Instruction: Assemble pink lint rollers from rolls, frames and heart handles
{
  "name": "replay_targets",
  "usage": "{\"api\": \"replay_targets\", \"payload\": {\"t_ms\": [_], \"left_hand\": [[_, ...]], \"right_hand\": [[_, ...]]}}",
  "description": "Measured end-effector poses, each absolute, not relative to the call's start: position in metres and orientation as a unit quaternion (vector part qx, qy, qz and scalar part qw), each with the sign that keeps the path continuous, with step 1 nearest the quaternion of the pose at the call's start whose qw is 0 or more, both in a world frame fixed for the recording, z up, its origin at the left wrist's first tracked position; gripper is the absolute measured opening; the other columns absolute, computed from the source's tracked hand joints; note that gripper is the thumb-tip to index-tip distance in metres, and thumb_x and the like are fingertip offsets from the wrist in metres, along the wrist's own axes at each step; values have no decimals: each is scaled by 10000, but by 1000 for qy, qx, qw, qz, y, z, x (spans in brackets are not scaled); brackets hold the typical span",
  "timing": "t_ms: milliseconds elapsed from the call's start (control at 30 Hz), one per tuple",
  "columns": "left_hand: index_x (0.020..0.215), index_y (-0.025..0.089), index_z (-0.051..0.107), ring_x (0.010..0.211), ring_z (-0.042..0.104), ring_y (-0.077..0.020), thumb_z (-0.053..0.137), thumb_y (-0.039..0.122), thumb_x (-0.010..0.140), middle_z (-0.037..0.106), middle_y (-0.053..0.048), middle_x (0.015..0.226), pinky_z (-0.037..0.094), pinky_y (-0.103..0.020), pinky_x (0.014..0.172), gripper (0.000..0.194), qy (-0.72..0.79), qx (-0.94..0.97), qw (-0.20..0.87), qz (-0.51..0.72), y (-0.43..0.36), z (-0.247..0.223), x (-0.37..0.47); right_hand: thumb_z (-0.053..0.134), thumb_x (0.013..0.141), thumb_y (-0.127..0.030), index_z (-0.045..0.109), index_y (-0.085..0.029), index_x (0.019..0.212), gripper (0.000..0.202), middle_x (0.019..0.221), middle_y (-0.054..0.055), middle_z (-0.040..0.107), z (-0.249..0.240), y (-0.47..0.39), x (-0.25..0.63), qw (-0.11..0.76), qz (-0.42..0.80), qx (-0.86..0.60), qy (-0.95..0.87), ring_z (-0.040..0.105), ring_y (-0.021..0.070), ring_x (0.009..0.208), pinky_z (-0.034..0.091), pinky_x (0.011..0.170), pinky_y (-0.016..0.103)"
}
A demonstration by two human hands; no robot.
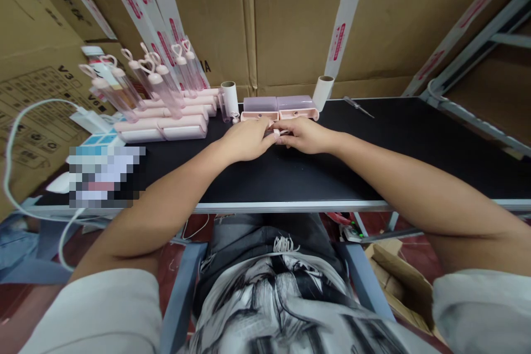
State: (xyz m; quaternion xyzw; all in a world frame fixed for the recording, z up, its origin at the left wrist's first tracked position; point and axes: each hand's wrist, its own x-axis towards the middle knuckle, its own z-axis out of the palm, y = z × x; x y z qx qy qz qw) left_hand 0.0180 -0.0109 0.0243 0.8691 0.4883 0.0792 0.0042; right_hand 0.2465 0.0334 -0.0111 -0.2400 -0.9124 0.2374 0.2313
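My left hand [248, 139] and my right hand [306, 135] meet over the black table mat, fingers closed around a small pale pink piece [282, 133] between them. The fingers hide most of that piece. Just behind my hands lie two open pink holders [296, 114] side by side, with translucent lilac rolls [260, 104] behind them. White cardboard tubes stand at either end, one on the left [229, 98] and one on the right [323, 93]. A small clear tube with a pink heart top [235, 118] is beside my left hand.
Pink rollers [182, 123] lie in rows at the left, with clear heart-topped tubes [160, 88] upright among them. Farther left are a bottle [99, 66], a white cable [10, 149] and a pixelated item [105, 177]. A thin screwdriver [359, 107] lies back right; cardboard [290, 22] rises behind.
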Motion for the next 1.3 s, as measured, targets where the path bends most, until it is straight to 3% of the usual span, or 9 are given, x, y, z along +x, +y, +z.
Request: {"api": "replay_targets", "payload": {"t_ms": [200,367,500,633,867,1000,1100,1200,1300], "left_hand": [[948,171,779,858,737,-284,452,571,1084,819,-147,976,474,-357,729,535,471,879,9,70,-9,24,18],[867,192,793,719,646,-226,487,621,1050,781,-96,840,349,-327,628,558,476,872,11,109,-9,28,19],[685,215,727,594,515,-173,539,654,1004,630,-24,631,309,-326,606,574,485,860,76,138,-9,30,20],[498,222,515,500,385,-140,631,699,928,397,23,480,257,-322,553,652,493,844,135,162,-5,27,18],[690,237,709,613,568,-199,736,650,906,592,3,599,383,-333,614,466,524,821,175,143,-3,30,21],[846,254,779,621,610,-216,722,663,922,640,-5,631,424,-351,647,419,501,821,238,139,-14,41,28],[668,229,702,485,509,-216,692,835,850,539,-37,531,382,-392,569,634,528,795,286,77,-17,47,27],[498,225,586,412,387,-165,700,890,803,479,-49,483,310,-376,514,739,525,771,361,-7,-10,46,12],[498,224,622,407,346,-156,612,939,823,447,-51,460,298,-373,499,785,487,761,419,-89,1,39,-4]], "right_hand": [[557,1013,-265,694,-193,1061,162,858,36,740,-5,28,245,207,205,-229,-929,633,180,743,469,744,288],[525,1030,-269,633,-208,965,140,827,25,695,-1,27,247,214,184,-215,-935,613,178,750,448,729,282],[524,997,-209,575,-215,886,123,789,13,656,5,24,247,218,168,-196,-941,583,164,714,410,695,273],[518,960,-152,570,-222,883,116,777,8,656,8,22,245,217,161,-185,-945,578,160,714,408,697,268],[525,897,-116,693,-220,986,217,904,52,762,12,22,247,186,106,-201,-956,673,203,818,466,774,298],[547,886,-152,780,-235,1211,409,1155,97,833,24,12,246,178,83,-215,-957,763,287,1060,542,938,391],[553,898,-203,785,-260,1343,504,1339,122,806,34,3,250,159,87,-247,-952,756,355,1224,561,1039,497],[554,995,-344,797,-297,1345,428,1266,134,831,43,7,271,144,81,-265,-950,799,350,1098,600,975,511],[540,1097,-451,810,-241,1289,392,1010,215,843,47,30,304,263,-48,-368,-890,792,275,852,583,811,447]]}}
